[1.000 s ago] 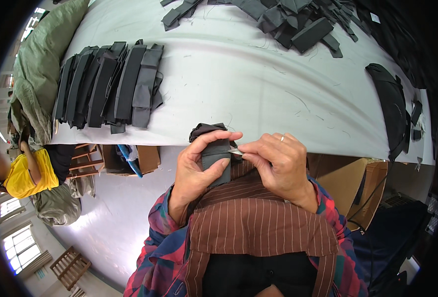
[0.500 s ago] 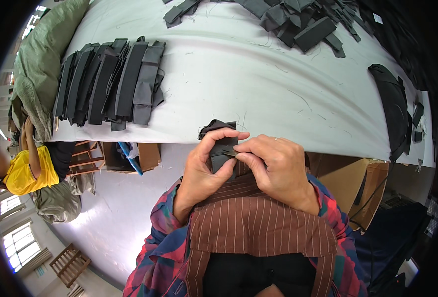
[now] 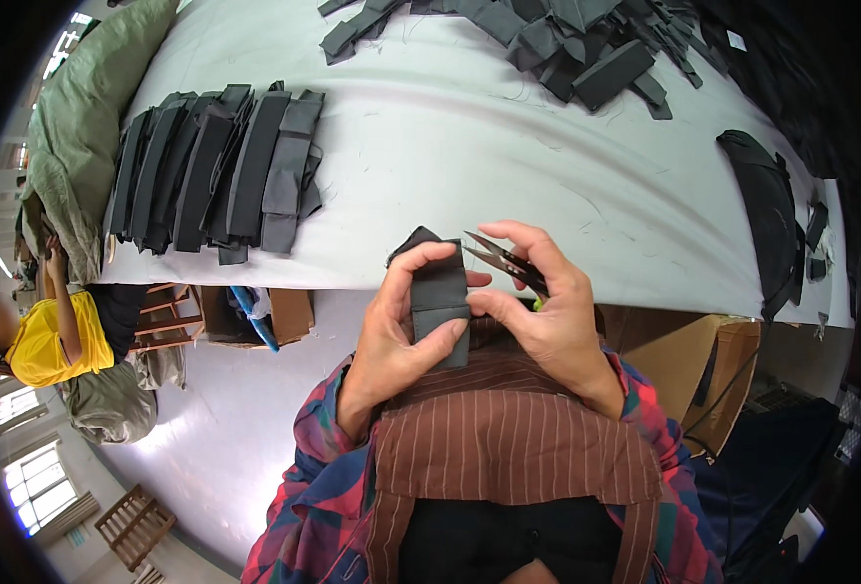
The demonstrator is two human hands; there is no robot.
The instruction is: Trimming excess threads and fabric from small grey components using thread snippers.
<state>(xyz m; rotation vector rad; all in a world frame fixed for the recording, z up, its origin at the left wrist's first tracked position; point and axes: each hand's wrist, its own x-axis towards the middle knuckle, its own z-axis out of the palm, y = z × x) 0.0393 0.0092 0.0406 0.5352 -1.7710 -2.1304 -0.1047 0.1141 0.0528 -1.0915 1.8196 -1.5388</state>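
Observation:
My left hand (image 3: 388, 321) grips a dark grey folded fabric piece (image 3: 438, 289) in front of my apron, near the table's front edge. The thumb presses on its lower end, below a stitched seam, while the fingers wrap round its upper part. Thread snips (image 3: 510, 263) rest in my right hand (image 3: 559, 326), their two dark blades spread apart and pointing up and left towards the fabric's right edge. The tips are apart from the fabric.
A row of dark fabric strips (image 3: 221, 170) lies at the table's left. A loose heap (image 3: 567, 44) of similar pieces sits at the far side. A black curved fabric item (image 3: 766, 209) lies right. Cardboard boxes (image 3: 732, 375) stand below. A person in yellow (image 3: 55, 336) is at far left.
The snips' blades now show, spread beside the fabric; before, my right fingers pinched at the fabric's edge. My right hand has opened out, and more of the fabric's face shows.

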